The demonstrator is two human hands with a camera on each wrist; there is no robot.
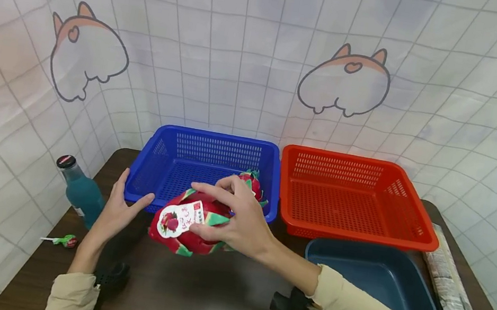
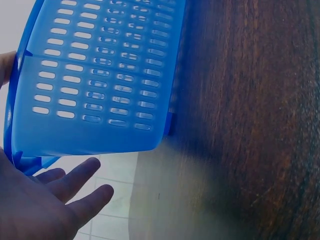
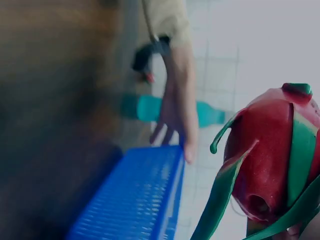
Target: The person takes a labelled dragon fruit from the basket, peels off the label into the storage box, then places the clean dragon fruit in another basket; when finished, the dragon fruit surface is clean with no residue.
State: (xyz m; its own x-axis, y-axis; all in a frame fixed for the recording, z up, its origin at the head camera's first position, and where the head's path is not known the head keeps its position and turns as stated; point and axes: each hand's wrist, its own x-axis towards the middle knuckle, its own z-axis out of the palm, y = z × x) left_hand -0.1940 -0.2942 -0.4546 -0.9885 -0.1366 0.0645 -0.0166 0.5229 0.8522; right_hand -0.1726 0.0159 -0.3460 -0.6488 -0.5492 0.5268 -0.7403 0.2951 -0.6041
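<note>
A large red dragon fruit (image 1: 187, 223) with green scales and a white label is held in my right hand (image 1: 238, 220); the thumb and fingers grip its upper right side, above the table in front of the blue basket (image 1: 142, 203). Up close, the fruit (image 3: 265, 160) fills the right side of the right wrist view. My left hand (image 1: 116, 213) is at the basket's left front corner, its fingers and thumb spread. In the left wrist view the hand (image 2: 37, 210) touches the blue basket's rim with fairly straight fingers. Inside the basket, at the right, lies a smaller dragon fruit (image 1: 251, 181).
Right of the blue basket stands a red basket (image 1: 287, 203), with a dark blue tray (image 1: 369, 280) before it. A long clear package (image 1: 452, 287) lies at the right edge. On the left are a teal bottle (image 1: 85, 197) and a lollipop (image 1: 67, 241).
</note>
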